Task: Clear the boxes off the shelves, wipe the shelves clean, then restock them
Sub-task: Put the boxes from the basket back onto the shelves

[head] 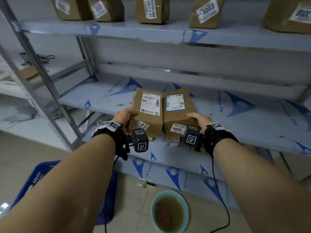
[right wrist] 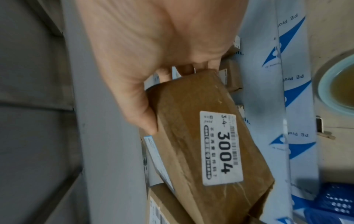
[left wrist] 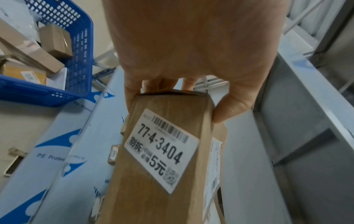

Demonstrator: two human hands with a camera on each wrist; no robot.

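While both hands worked at the middle shelf [head: 235,118], two cardboard boxes were held side by side, touching, above its front part.

Item 1: left box [head: 148,113], brown carton, white shipping label on top, end label reading 77-4-3404 in the left wrist view [left wrist: 162,151]. Left hand [head: 125,117] gripped its near left end, thumb on the upper face, fingers curled round the far side.

Item 2: right box [head: 178,111], brown carton, blue-edged label on top, end label reading 3004 [right wrist: 220,148]. Right hand [head: 200,120] gripped its near right end, thumb on one face, fingers wrapped under the other.

Item 3: middle shelf, grey metal under blue-printed protective film, with brown specks and smudges on the surface.

Item 4: upper shelf [head: 134,31], carrying a row of five brown cartons [head: 151,10] with white labels, two reading 3003.

Item 5: blue plastic basket [head: 42,175] on the floor at lower left, holding several cartons in the left wrist view [left wrist: 55,40].

Item 6: pale green basin [head: 170,211] of brownish water on the floor below the shelf edge.

Item 7: lower shelf [head: 176,167], film-covered, small boxes near its front edge under the held cartons.
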